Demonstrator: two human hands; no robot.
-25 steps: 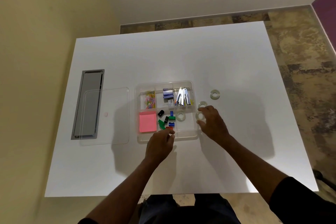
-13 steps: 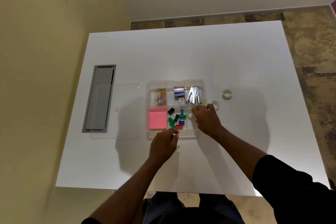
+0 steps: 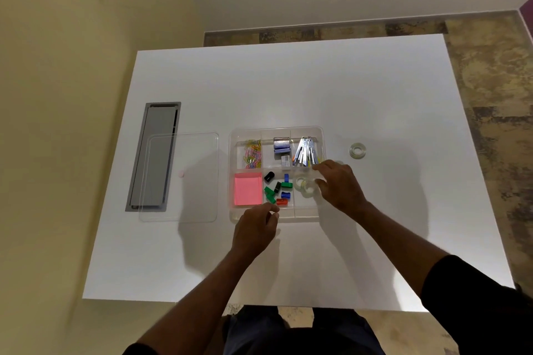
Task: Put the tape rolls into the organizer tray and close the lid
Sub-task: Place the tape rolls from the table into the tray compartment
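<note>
The clear organizer tray sits mid-table with its lid off. Two clear tape rolls lie in its right near compartment, one behind the other. My right hand hovers over that compartment's right edge, fingers spread, thumb just beside the nearer roll, nothing in its grip. A third tape roll lies on the table right of the tray. My left hand has curled fingertips on the tray's near rim. The clear lid lies flat to the tray's left.
The tray's other compartments hold coloured paper clips, a pink sticky-note pad, small coloured sharpeners and metal clips. A grey cable hatch is set into the white table, partly under the lid.
My right hand moved left from the table beside the tray to over the right compartment, where a second tape roll now lies. The left hand stayed at the near rim.
</note>
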